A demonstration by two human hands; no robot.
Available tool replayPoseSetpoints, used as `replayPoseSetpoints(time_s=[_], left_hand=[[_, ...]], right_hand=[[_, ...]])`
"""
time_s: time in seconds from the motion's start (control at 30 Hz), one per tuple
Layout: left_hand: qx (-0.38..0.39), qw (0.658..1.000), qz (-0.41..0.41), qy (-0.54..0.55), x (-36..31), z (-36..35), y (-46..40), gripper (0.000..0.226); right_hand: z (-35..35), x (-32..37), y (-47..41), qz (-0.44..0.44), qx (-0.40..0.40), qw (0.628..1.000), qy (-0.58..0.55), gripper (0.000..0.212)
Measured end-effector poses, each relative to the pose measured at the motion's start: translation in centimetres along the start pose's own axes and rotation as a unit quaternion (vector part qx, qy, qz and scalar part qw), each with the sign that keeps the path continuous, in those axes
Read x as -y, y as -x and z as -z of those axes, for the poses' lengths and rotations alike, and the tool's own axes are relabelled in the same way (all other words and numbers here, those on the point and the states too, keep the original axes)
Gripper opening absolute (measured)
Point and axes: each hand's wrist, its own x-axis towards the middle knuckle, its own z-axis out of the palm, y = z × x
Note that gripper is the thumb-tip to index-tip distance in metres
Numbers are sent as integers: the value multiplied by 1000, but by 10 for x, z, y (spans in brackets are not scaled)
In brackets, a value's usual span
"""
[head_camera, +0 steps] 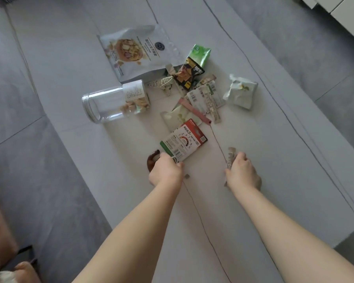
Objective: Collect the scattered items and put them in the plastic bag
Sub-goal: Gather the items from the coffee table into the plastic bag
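Observation:
My left hand [165, 171] is shut on the near corner of a red, white and green printed card pack [183, 140], with a brown hair claw [152, 160] just left of it. My right hand [242, 170] is shut on a thin beige strip wrapper [230, 155]. Further out on the white table [90, 180] lie scattered items: a large grey snack pouch [135, 52], a clear jar [114, 101] on its side, a green packet [198, 55], a black-and-yellow packet [189, 73], barcode sachets [205, 97], a pink strip [194, 111] and a crumpled white packet [240, 91]. No plastic bag is in view.
A gold spiral hair clip [161, 84] lies between the jar and the packets. A tiny scrap [186, 176] sits by my left hand. Grey floor tiles surround the table; an orange cushion [0, 227] is at the lower left, white furniture [339, 15] at the top right.

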Motion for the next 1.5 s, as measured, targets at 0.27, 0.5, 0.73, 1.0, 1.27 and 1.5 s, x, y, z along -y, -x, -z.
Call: replayPoseSetpoints(time_s=[0.27,0.5,0.73,1.0,1.27,1.5], left_hand=[[26,999,-39,5,9,12,0,18],[62,992,-69,88,17,50,-5,6],[47,994,-92,-39,36,58,-21,19],[40,995,-73,-46,37,38,-21,36],[53,997,-54,-25,42,28,-22,57],[67,993,-63,74,44,19,-7,54]], right_hand=[[11,15,9,57,44,997,19,27],[44,66,14,248,36,967,33,23],[23,106,4,438,4,847,302,97],[13,99,3,423,-8,825,375,111],[9,79,10,367,26,894,254,83],[16,59,20,279,57,938,197,87]])
